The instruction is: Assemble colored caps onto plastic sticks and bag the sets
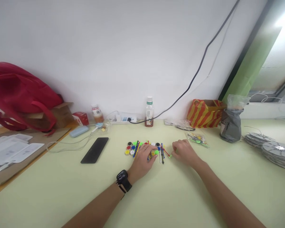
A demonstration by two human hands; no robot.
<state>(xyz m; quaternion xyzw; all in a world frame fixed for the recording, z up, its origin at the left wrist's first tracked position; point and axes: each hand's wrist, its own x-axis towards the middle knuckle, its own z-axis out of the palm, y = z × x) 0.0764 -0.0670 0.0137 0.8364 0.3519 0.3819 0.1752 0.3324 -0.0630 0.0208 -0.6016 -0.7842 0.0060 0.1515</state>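
"Bright green was the small round piece (156, 152) that was seen at the left hand (143, 158). How was it held?"

"Between thumb and index finger, which were nearly closed on it. The back of the hand was turned up, a ring (144, 148) was worn on one finger, and a dark watch (123, 180) was strapped at the wrist."

"And how was the right hand (184, 152) placed?"

"Its fingers were curled inward, close to the green lower end of a thin red stick (166, 152). Whether the stick was gripped or merely touched could not be told, since the inner side of that hand was hidden."

"Where were the other pieces laid?"

"On the pale green table (161, 196). To the left, round pieces (133, 148) in black, red, blue, yellow, white and green were set close together. Just beside them, thin coloured sticks (136, 148) were bunched, and others were spread between the two hands. The middle of the group was partly covered by the left hand."

"What was found around them?"

"A clear bag (198, 139) of colourful bits was placed just beyond the right hand. A black phone (95, 150) was laid flat to the left, well apart from both hands, and a capped bottle (149, 114) was stood upright beyond the pieces, near the wall (123, 57)."
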